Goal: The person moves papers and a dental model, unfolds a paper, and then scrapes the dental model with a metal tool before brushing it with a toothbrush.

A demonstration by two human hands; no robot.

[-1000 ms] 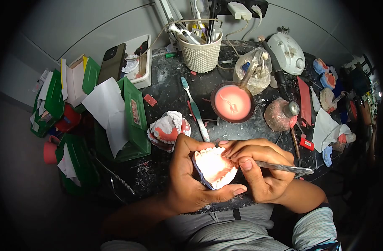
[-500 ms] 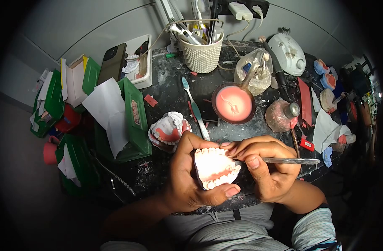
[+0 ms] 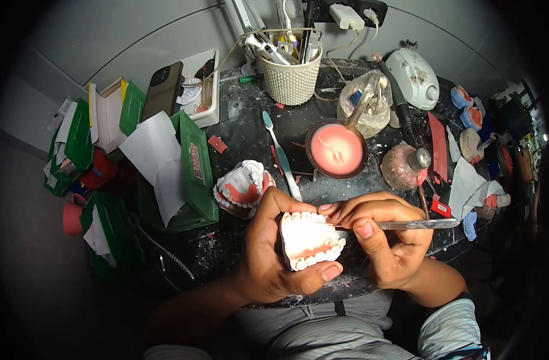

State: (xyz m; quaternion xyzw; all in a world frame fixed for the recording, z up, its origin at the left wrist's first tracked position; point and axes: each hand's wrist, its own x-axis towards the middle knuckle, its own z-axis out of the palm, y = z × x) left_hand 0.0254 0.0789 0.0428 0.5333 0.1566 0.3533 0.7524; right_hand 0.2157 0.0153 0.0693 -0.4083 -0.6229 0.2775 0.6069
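A brightly lit dental cast [image 3: 307,240] with a row of teeth along its edge rests in my left hand [image 3: 268,246], whose fingers and thumb wrap round its sides. My right hand [image 3: 388,240] pinches a thin metal carving tool [image 3: 418,224]; its handle sticks out to the right and its tip meets the teeth at the cast's upper right. Glare hides the cast's fine surface detail. Just beyond my left hand sits another plaster cast [image 3: 243,186] with pink wax on it.
A pan of melted pink wax [image 3: 336,148] lies ahead, beside a toothbrush [image 3: 280,153]. Green boxes [image 3: 193,174] stand left, a woven tool cup [image 3: 291,81] at the back. A spirit burner [image 3: 403,165], a red lighter [image 3: 440,207] and pink wax sheets [image 3: 436,144] lie right.
The carving tool's handle end has risen slightly in my right hand. Otherwise both hands and the cast hold nearly the same place, with a tiny shift of the whole view.
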